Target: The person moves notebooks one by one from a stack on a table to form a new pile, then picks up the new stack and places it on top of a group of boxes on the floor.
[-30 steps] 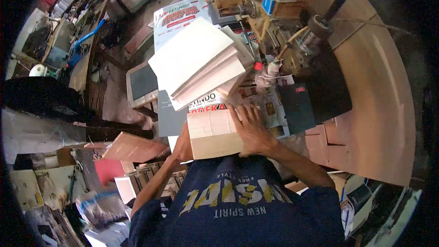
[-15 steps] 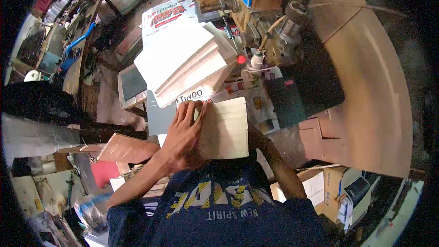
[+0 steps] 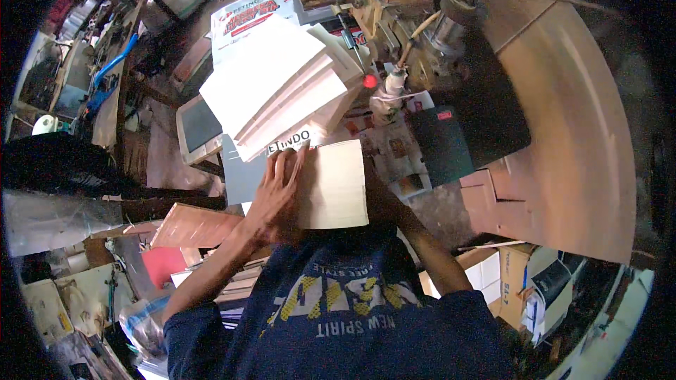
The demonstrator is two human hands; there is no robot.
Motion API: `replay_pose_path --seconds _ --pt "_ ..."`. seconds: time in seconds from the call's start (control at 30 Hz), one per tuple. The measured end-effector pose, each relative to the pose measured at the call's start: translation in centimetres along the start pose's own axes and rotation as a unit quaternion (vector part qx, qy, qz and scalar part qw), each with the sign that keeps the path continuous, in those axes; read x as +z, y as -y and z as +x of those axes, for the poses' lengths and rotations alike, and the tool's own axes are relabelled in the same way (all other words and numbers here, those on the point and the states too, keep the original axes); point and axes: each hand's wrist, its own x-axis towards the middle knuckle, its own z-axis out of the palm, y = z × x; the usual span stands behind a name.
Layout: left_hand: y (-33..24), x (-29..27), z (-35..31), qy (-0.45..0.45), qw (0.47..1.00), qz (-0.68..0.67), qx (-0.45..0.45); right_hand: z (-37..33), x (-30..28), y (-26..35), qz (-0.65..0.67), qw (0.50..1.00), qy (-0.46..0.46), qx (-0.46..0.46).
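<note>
Left hand: grip's round the paper block, left edge
Right hand: in shadow, can't tell its grip
Block spot: between the hands
Elbow room: tight up top, white stack just beyond

head-worn fisheye looks down from near above the left hand.

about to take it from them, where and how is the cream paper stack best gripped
Probably pinch the cream paper stack by its far right corner, coming from the far side: that corner shows bare, while the left hand covers its left side.
</note>
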Motion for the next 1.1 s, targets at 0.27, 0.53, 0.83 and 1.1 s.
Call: replay_pose_path --seconds 0.27,0.53,0.83,1.1 --pt "-2.9 -5.1 0.9 0.069 0.991 -0.115 0.001 -1.4 -0.4 -0.3 0.005 1.000 -0.019 0.022" --pt "-2.6 -4.1 1.3 0.087 0.992 -0.093 0.001 -1.4 -0.4 -0.2 0.007 0.999 -0.028 0.019" --pt "1.1 -2.9 -1.6 0.011 0.994 -0.101 0.048 -3.4 -6.1 2.9 -0.095 0.995 -0.003 0.025" --pt "4.1 11.1 -3.4 0.019 0.939 -0.339 0.064 -3.6 -11.8 7.2 -0.101 0.985 -0.061 -0.122"
